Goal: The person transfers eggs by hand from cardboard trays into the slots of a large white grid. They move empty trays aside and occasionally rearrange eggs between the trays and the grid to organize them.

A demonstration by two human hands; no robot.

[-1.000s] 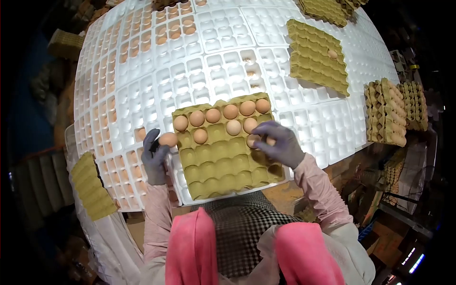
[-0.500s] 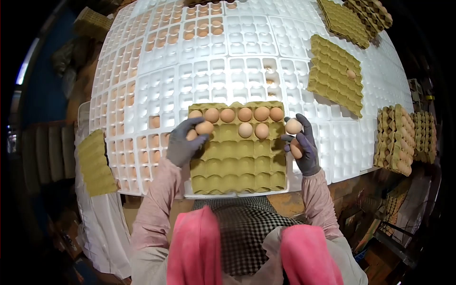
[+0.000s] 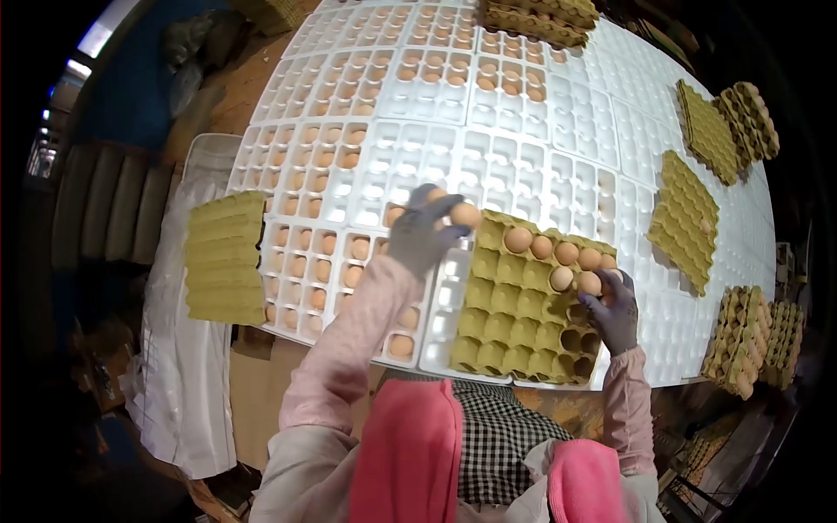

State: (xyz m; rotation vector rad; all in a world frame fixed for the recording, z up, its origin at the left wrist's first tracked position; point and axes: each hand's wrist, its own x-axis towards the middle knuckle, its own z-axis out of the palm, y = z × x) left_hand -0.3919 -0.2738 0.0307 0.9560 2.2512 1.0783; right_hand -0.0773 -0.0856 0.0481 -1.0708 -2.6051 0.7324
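Observation:
In a grey glove, my left hand [image 3: 425, 228] holds brown eggs [image 3: 466, 214] over the white trays, just left of the green-yellow egg tray [image 3: 503, 324]. My right hand [image 3: 613, 315], gloved too, has its fingers round an egg [image 3: 589, 283] at the right side of that tray; another egg shows partly behind its fingertips. Several brown eggs [image 3: 541, 247] sit along the tray's far row. A paler egg [image 3: 562, 279] rests in the second row. The tray's nearer cups at the left hold no eggs.
White moulded trays [image 3: 418, 164] cover the table, many cups filled with eggs at the left. A green-yellow tray [image 3: 225, 258] lies at the left edge, another [image 3: 685, 223] at the right. Stacked trays with eggs [image 3: 737, 342] stand at the far right.
The view has turned left, so the table appears shifted right. My left hand has moved off the tray to its left. My right hand has come in over the tray's right side.

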